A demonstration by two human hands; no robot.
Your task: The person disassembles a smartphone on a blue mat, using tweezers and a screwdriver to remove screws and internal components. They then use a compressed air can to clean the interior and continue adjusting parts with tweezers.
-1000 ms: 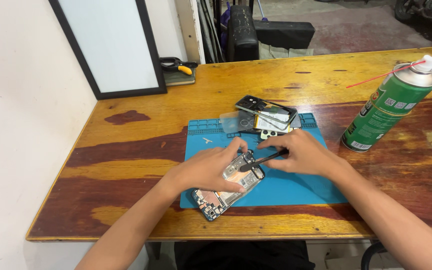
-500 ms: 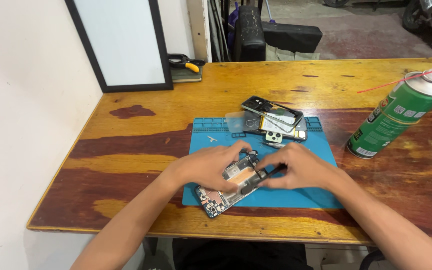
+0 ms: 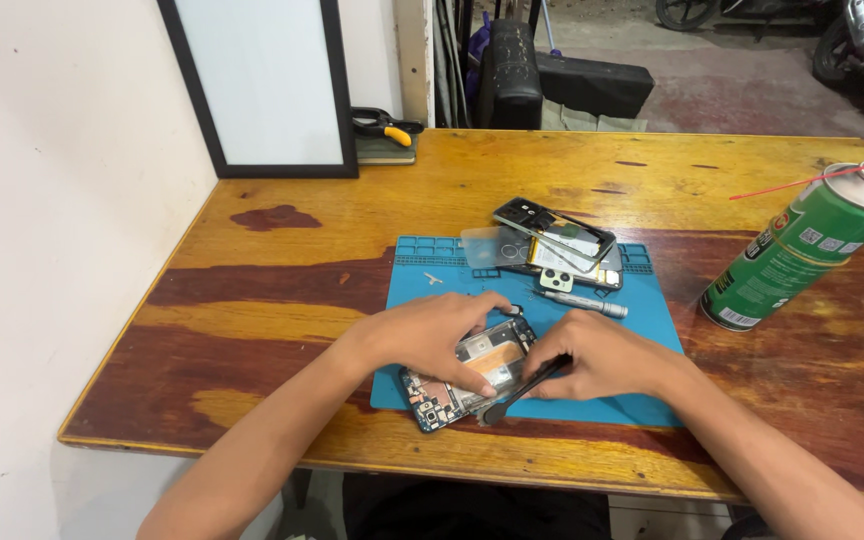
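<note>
Blue mat, left hand gripping opened phone, right hand pinching black pry tool

The right hand has swung its black pry tool down to the opened phone's near edge.

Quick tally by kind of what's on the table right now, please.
Opened phones: 1, under the left hand: phone
Black pry tools: 1, in the right hand: pry tool
Phone part piles: 1: pile
Pens: 1: pen
Blue mats: 1: mat
Green spray cans: 1: can
Framed boards: 1: board
Pliers: 1: pliers
Total: 8
</note>
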